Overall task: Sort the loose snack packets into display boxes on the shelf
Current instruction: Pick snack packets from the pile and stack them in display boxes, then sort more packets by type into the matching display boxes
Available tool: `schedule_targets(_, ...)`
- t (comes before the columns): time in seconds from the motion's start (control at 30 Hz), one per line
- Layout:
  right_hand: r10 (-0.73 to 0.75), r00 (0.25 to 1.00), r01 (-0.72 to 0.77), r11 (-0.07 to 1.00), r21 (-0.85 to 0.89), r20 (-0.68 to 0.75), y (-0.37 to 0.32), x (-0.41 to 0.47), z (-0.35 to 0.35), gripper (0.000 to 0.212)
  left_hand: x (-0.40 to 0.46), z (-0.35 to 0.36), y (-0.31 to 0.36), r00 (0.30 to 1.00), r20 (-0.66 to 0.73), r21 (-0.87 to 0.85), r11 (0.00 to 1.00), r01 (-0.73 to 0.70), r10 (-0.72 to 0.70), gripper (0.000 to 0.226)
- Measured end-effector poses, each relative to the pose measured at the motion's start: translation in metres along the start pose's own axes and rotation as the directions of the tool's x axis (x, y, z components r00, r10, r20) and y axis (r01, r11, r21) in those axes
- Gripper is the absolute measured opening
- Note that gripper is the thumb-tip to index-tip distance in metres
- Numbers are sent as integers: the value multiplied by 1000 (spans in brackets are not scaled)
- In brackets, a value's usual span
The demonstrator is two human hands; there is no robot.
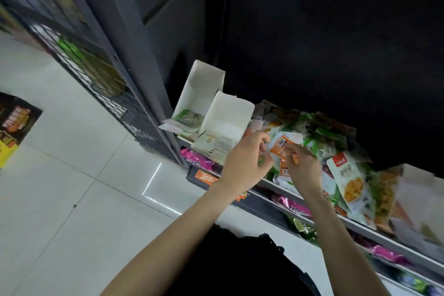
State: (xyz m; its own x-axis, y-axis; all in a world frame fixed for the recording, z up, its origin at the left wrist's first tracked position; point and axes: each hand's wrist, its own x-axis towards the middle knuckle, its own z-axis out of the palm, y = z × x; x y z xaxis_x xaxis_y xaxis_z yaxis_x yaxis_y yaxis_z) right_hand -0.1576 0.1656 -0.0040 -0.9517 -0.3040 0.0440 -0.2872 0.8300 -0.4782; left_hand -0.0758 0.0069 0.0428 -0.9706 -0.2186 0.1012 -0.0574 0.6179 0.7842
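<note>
Above shelf, orange pkt pinched (right hand)

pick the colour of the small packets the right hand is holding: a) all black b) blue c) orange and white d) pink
c, the right hand pinches small orange and white packets above the pile of snack packets on the shelf.

grey metal shelf | on it at left: two white display boxes side by side, open | at right: heap of loose snack packets, a further box beyond
</note>
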Motion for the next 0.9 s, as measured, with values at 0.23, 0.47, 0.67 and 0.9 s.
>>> schedule_targets(0.23, 43, 953, 43, 961, -273, 301, 58, -7, 10, 55, 55, 93, -30, 863, 499, 501, 788, -359, 77, 86)
schedule_targets(0.47, -24, 960, 76, 981, -176, 280, 70, -12, -5, 56, 86, 106, -28, 730, 680, 471, 722, -507, 69, 73)
schedule_targets(0.67, 12, 998, -17, 996, 93, 58, 66, -8, -16, 21, 86, 80, -22, 757, 649, 369, 841, -397, 72, 38)
schedule_targets(0.9, 361, 889, -419, 388, 821, 283, 25, 10, -73, 8, 65, 34, -3, 949, 310, -135, 987, 93, -47, 29)
